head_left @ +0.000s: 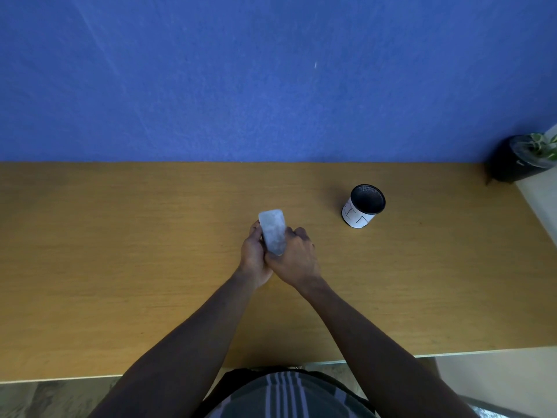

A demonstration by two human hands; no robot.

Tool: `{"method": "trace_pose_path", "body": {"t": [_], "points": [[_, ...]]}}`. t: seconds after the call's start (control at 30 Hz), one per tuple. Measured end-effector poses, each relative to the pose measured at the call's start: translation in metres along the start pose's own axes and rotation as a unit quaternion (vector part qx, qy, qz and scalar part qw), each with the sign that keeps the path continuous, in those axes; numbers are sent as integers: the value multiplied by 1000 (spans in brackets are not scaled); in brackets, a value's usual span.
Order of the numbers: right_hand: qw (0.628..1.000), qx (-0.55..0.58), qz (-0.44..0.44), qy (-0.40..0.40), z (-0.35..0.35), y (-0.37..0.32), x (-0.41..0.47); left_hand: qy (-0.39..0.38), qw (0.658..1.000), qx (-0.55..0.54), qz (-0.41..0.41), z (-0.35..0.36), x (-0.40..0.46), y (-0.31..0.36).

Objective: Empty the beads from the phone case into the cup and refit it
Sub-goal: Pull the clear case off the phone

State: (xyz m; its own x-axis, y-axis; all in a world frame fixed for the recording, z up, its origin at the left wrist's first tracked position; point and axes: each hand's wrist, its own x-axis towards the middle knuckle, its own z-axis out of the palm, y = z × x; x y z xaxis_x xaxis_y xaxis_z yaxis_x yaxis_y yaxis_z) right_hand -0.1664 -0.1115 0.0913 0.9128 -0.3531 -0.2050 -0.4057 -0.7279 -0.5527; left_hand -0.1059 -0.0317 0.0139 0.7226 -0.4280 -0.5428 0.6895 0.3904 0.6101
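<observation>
Both hands, left [252, 251] and right [294, 257], gripping case [272, 231] mid-table, long axis near-to-far. Cup [363, 206] far-right, upright, nearer right hand. Beads possibly inside; too blurred.

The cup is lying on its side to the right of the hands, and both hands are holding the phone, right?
Not quite. The head view shows the cup standing upright on the table, its open mouth facing up, not lying on its side. The rest is right: it is to the right of the hands, and the left hand and right hand both hold the phone.
</observation>
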Motion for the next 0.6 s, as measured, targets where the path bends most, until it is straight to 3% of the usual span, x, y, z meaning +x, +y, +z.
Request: {"method": "trace_pose_path", "body": {"t": [0.27, 0.6], "points": [[1000, 6, 1, -10, 2, -2, -1, 24, 1000, -14, -10, -1, 2, -1], [1000, -13, -20, -1, 7, -1, -2, -3, 999, -27, -35, -6, 6, -2]]}}
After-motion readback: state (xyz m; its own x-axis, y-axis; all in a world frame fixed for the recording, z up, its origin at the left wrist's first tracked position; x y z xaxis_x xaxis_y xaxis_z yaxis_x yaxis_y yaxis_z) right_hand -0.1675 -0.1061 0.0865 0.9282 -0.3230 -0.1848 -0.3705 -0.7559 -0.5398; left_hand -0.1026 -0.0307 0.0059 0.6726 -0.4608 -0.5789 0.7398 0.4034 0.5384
